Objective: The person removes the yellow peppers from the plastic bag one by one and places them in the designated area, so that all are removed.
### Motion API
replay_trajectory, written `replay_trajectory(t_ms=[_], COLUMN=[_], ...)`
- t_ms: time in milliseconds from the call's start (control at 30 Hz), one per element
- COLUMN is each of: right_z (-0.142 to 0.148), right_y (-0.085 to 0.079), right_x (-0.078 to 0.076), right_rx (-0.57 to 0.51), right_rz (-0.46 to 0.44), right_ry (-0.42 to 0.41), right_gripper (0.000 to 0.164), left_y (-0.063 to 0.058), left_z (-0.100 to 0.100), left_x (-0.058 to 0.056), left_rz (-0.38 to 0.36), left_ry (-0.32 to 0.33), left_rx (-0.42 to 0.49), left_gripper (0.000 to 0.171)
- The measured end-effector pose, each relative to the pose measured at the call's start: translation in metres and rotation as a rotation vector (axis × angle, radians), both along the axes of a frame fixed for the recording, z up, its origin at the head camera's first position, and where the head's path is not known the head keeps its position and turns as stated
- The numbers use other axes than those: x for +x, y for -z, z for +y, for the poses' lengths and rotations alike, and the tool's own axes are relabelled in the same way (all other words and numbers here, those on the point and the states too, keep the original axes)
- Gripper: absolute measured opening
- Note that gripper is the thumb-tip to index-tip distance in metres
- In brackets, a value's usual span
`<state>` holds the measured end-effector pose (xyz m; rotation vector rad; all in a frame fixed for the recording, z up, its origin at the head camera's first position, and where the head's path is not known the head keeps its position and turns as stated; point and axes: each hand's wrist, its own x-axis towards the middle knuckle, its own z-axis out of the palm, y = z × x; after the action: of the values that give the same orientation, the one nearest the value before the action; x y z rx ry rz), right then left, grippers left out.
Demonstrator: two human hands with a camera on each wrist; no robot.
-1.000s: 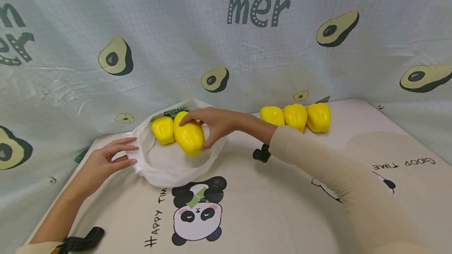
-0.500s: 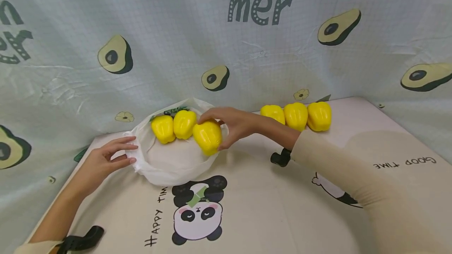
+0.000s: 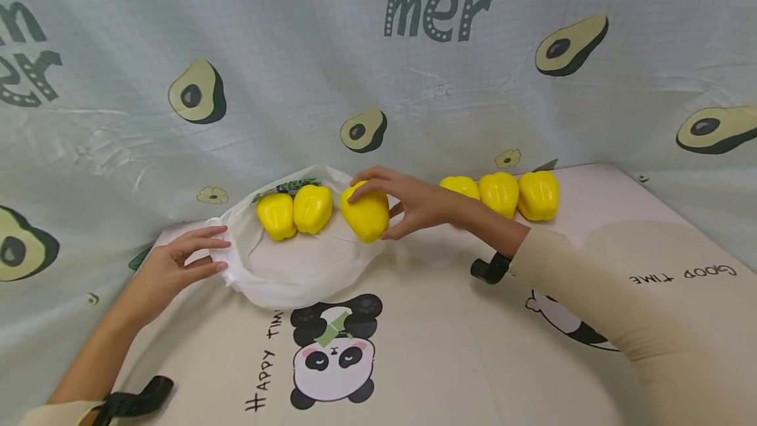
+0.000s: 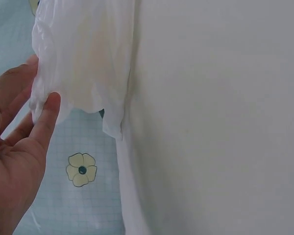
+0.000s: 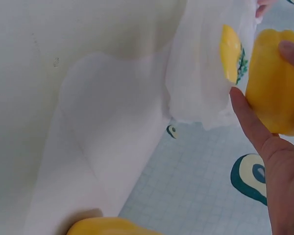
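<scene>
A white plastic bag (image 3: 290, 291) stands with its mouth spread wide at the back left of the table. Inside it two yellow bell peppers (image 3: 276, 217) (image 3: 313, 209) lie side by side. My right hand (image 3: 411, 202) grips another yellow bell pepper (image 3: 365, 213) between thumb and fingers, over the right part of the bag's mouth. The right wrist view shows this held pepper (image 5: 277, 83) beside the bag (image 5: 198, 73). With spread, nearly straight fingers, my left hand (image 3: 177, 261) touches the bag's left rim; in the left wrist view its thumb (image 4: 49, 112) lies against the bag (image 4: 83, 58).
Several yellow bell peppers (image 3: 499, 194) stand in a row at the table's back edge, right of the bag; my right arm partly covers the leftmost. A patterned curtain (image 3: 284, 84) rises directly behind the table (image 3: 449, 347).
My right hand has moved right with its bell pepper, from the bag's middle to its right rim, and the pepper has turned. Both peppers inside now show fully. My left hand has stayed put.
</scene>
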<state>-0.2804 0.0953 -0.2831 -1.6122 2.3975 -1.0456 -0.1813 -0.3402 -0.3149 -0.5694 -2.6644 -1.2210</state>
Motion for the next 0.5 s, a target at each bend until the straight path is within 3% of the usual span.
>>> replay_trajectory(t_ms=[300,500], right_z=[0.016,0.03], right_y=[0.003,0.001], right_x=[0.008,0.012], right_rx=[-0.078,-0.095], right_rz=[-0.092,-0.091], right_ry=[0.026,0.057], right_gripper=[0.068,0.077], left_y=[-0.002,-0.005], left_z=[0.002,0.003], left_x=[0.002,0.002], left_rz=[-0.021,-0.009], left_ry=[0.019,0.015], left_rx=[0.026,0.01], left_gripper=[0.036,0.035])
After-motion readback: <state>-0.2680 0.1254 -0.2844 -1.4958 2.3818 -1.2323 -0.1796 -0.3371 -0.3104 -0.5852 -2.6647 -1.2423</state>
